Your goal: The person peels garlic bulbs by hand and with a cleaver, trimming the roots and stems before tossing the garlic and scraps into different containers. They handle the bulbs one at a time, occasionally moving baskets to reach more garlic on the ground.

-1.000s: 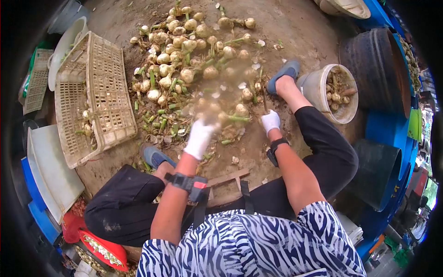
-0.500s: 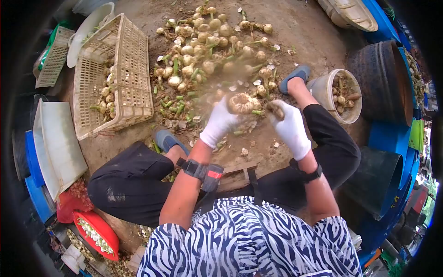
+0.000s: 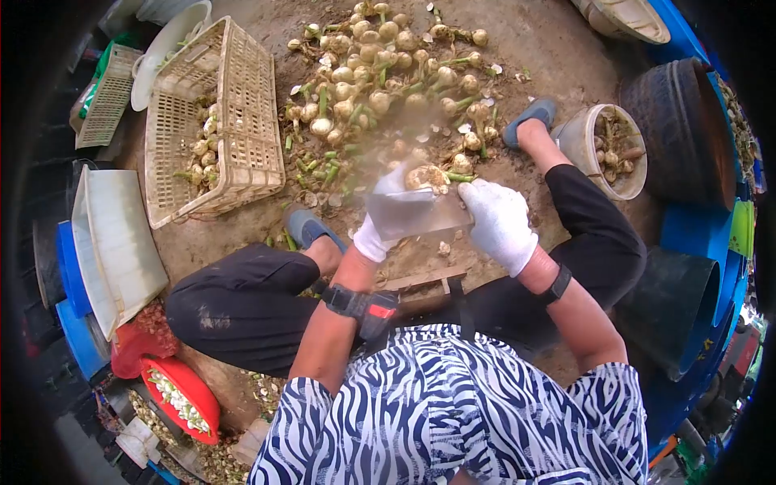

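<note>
In a white glove, my left hand (image 3: pixel 373 240) is closed around a brownish garlic bulb (image 3: pixel 425 178) with a short green stem pointing right. A broad grey blade (image 3: pixel 424 217) lies across the front of that hand, just below the bulb. My right hand (image 3: pixel 499 225), also gloved in white, grips the blade's tool at its right end; the handle is hidden by the fingers. Beyond both hands, a heap of garlic bulbs (image 3: pixel 380 101) with stems and roots spreads over the dirt floor.
A slatted crate (image 3: pixel 252 121) of bulbs lies tilted at left. The white bucket (image 3: pixel 575 145) at right holds more. Cut green stems (image 3: pixel 321 171) litter the floor. A red bowl (image 3: pixel 212 404) of white pieces sits lower left. A dark barrel (image 3: pixel 679 129) stands at right.
The broad blade has come into view in front of my left hand. My right hand has turned and lowered slightly. The surroundings have shifted a little to the right in the view.
</note>
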Demonstrator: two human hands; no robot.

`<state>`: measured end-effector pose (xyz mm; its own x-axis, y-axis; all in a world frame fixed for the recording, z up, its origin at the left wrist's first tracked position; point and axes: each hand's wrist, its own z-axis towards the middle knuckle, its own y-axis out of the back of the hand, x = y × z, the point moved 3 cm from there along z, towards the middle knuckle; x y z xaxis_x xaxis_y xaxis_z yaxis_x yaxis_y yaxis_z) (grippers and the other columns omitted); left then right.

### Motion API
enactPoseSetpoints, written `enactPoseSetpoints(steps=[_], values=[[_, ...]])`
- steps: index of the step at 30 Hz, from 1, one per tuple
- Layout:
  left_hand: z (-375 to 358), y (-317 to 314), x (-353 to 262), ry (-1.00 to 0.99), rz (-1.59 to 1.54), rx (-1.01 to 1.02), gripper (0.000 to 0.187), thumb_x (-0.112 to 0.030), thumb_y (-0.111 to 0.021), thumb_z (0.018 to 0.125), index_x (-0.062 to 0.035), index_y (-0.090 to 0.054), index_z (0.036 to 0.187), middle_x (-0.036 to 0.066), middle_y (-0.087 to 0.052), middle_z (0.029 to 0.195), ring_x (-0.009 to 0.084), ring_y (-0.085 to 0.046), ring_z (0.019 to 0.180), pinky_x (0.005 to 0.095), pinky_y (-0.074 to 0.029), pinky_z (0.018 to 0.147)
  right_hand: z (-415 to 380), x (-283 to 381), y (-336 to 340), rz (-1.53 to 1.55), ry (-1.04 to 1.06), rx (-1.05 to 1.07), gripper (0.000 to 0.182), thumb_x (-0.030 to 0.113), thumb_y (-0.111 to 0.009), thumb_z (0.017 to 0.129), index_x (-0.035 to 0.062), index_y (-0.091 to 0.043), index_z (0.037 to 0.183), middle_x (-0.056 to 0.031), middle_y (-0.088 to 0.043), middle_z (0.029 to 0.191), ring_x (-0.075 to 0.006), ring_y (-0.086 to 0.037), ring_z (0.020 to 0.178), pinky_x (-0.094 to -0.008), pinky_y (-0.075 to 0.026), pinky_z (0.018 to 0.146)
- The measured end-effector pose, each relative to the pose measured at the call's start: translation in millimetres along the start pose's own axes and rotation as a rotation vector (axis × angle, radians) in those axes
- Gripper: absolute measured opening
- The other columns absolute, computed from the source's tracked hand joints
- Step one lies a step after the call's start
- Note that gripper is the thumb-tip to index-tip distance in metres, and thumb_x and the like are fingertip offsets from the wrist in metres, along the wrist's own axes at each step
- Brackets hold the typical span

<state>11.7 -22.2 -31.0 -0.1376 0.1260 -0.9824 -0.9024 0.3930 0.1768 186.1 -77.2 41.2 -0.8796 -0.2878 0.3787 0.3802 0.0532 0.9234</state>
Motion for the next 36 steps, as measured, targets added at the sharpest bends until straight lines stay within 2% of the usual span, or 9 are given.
enactPoseSetpoints(steps=[6,10,14,18,22,26,30,32,36], values=[[-16,16,-84,0.15,0.039,0.139,0.06,-0.014,-0.082,0.062,-0.0011,-0.06,0.117,0.013,-0.068,0.105,0.019,-0.066,0.096,0.031,-0.052,0.087,-11,-120,-20,-0.115,-0.398,0.14,0.018,0.007,-0.061,0.079,0.0056,-0.066,0.096,-0.0184,-0.067,0.08,-0.0363,-0.066,0.077,-0.0449,-0.053,0.066],[-5,15,-46,0.157,0.257,0.164,0.062,-0.013,-0.083,0.066,-0.0024,-0.057,0.122,0.015,-0.068,0.106,0.0171,-0.065,0.098,0.0303,-0.051,0.089,4,-13,21,0.18,-0.133,-0.087,0.023,0.003,-0.058,0.071,0.0086,-0.064,0.092,-0.0173,-0.065,0.079,-0.0378,-0.064,0.078,-0.0456,-0.052,0.069],[-12,6,-35,0.382,-0.559,0.016,0.058,-0.002,-0.076,0.073,-0.0018,-0.052,0.127,0.013,-0.068,0.099,0.013,-0.065,0.091,0.0278,-0.052,0.083,-4,17,19,0.069,-0.008,0.096,0.022,0.009,-0.065,0.068,0.0088,-0.058,0.089,-0.0118,-0.063,0.081,-0.0343,-0.065,0.081,-0.0442,-0.051,0.068],[-12,13,-45,-0.236,0.477,0.284,0.046,-0.011,-0.077,0.076,-0.0031,-0.059,0.118,0.006,-0.068,0.098,0.0113,-0.064,0.091,0.0288,-0.052,0.081,-7,-40,-17,0.011,-0.054,0.022,0.021,0.009,-0.064,0.071,0.0082,-0.059,0.092,-0.0136,-0.064,0.08,-0.0348,-0.065,0.079,-0.0446,-0.051,0.068],[-21,21,-71,0.186,0.073,0.03,0.052,-0.011,-0.083,0.068,-0.0013,-0.061,0.115,0.007,-0.07,0.102,0.014,-0.067,0.09,0.0289,-0.052,0.085,-5,-96,-16,-0.037,-0.443,-0.112,0.024,0.011,-0.062,0.079,0.0045,-0.064,0.102,-0.019,-0.068,0.082,-0.0363,-0.067,0.076,-0.0452,-0.052,0.067],[-12,21,-37,0.461,-0.682,-0.088,0.052,-0.026,-0.082,0.073,-0.0047,-0.059,0.115,0.005,-0.066,0.102,0.0163,-0.064,0.09,0.0277,-0.054,0.08,6,-45,2,0.407,-0.245,-0.267,0.025,0.009,-0.066,0.078,0.0009,-0.066,0.102,-0.0224,-0.067,0.082,-0.0358,-0.068,0.079,-0.0393,-0.052,0.069],[-11,15,-23,0.4,-0.942,-0.107,0.05,-0.032,-0.076,0.076,-0.0049,-0.057,0.114,0.01,-0.063,0.109,0.0212,-0.065,0.093,0.0342,-0.058,0.074,1,-28,-5,0.704,-0.417,-0.079,0.026,0.007,-0.065,0.078,-0.0018,-0.065,0.102,-0.0205,-0.067,0.083,-0.0259,-0.069,0.08,-0.034,-0.051,0.072],[-7,16,-18,0.448,-0.958,-0.115,0.051,-0.034,-0.074,0.077,-0.005,-0.056,0.115,0.012,-0.062,0.111,0.0229,-0.065,0.094,0.0371,-0.059,0.073,6,-25,-16,0.763,-0.412,-0.036,0.021,0.005,-0.064,0.081,-0.0016,-0.065,0.101,-0.0017,-0.066,0.08,-0.0075,-0.058,0.076,-0.0257,-0.048,0.069],[13,71,-14,0.12,-1.375,-0.39,0.039,-0.031,-0.07,0.08,-0.009,-0.059,0.11,0.012,-0.062,0.104,0.0251,-0.064,0.09,0.0405,-0.059,0.074,-5,-53,-81,0.654,-0.445,0.535,0.018,0.011,-0.063,0.08,0.0009,-0.066,0.094,-0.0017,-0.063,0.071,-0.0083,-0.056,0.06,-0.0294,-0.047,0.054]])
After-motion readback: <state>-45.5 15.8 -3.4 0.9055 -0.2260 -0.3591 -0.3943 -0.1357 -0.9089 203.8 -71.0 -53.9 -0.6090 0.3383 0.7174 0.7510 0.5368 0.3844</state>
